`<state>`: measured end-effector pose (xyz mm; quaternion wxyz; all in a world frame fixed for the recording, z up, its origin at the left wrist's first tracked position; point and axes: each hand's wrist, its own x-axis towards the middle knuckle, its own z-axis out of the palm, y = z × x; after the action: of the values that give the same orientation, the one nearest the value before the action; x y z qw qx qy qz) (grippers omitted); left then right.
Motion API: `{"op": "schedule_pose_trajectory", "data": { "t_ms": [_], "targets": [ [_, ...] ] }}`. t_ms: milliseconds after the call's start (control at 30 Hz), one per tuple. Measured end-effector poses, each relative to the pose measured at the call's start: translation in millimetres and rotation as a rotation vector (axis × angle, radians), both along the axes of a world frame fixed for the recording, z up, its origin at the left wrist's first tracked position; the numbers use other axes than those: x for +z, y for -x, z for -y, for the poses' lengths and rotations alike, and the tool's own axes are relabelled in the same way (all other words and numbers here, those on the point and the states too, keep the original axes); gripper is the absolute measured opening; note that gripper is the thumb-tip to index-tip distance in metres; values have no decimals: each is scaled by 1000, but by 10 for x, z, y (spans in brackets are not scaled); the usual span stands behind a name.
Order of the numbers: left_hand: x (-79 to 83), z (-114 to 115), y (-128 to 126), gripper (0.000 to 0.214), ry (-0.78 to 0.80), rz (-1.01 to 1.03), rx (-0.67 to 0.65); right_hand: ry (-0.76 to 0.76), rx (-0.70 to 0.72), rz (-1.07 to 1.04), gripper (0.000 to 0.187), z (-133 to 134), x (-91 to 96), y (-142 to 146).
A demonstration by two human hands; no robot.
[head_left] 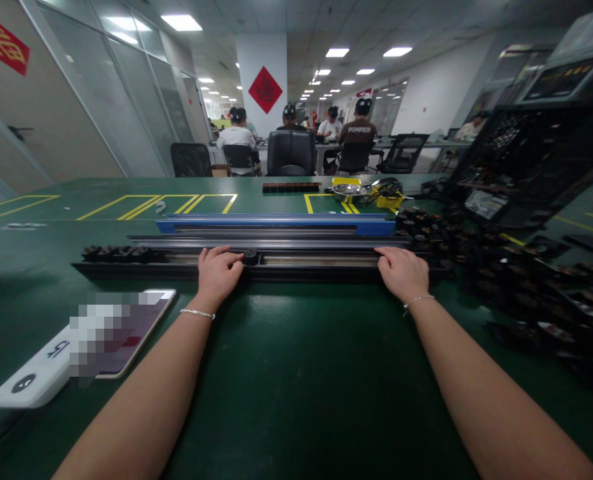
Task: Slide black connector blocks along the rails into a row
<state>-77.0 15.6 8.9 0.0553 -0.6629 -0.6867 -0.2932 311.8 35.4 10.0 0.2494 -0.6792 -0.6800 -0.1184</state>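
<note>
A long black rail (316,272) with an open channel lies crosswise before me on the green table. My left hand (217,275) is closed over its left half, thumb along the front edge. Its index fingertip touches a small black module (251,256) sitting in the channel. Toward the left end, several similar black modules (119,253) stand in a row in the rail. My right hand (405,272) grips the rail's right part, fingers bent over the top. The undersides of both hands' fingers are hidden.
Behind the rail lie a dark strip (286,243) and a blue-ended bar (376,227). Black parts (521,280) are heaped at right beside a dark open case (526,167). A phone (146,327) and white box (31,377) lie left. A metal bowl (349,191) stands farther back.
</note>
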Motion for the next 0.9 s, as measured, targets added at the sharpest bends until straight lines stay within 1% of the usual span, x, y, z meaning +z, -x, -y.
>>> {"op": "schedule_pose_trajectory", "data": {
  "t_ms": [633, 900],
  "targets": [
    [18, 28, -126, 38, 16, -37, -92, -3, 5, -24, 41, 12, -7, 11],
    [-1, 15, -134, 38, 0, -59, -118, -5, 13, -19, 41, -2, -10, 0]
  ]
}}
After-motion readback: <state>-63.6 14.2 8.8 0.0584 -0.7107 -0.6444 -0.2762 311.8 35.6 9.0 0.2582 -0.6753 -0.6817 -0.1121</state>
